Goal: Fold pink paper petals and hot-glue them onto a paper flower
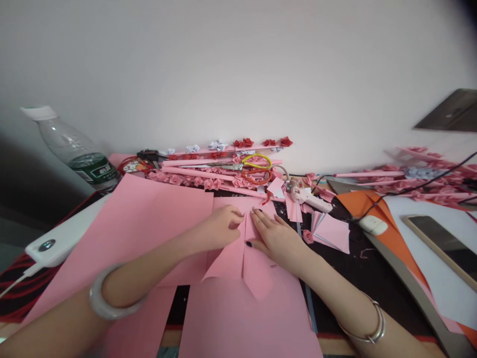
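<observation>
A sheet of pink paper (pixel 233 256) lies in front of me with its two sides folded toward a centre line, the lower ends lifting off the surface. My left hand (pixel 220 227) is curled at the left flap, its fingertips closed on the paper's edge near the centre line. Across the right flap my right hand (pixel 278 238) lies flat, fingers stretched out and thumb at the fold. Under and around this piece are larger pink sheets, one at the left (pixel 164 209) and one nearer me (pixel 246 323).
Paper-flower stems (pixel 208 171), scissors (pixel 257 169) and a glue gun (pixel 309 199) lie along the wall. Small pink squares (pixel 331 231) are right of my hand. A bottle (pixel 85 159) and white power bank (pixel 55 246) stand left; a phone (pixel 443 248) lies right.
</observation>
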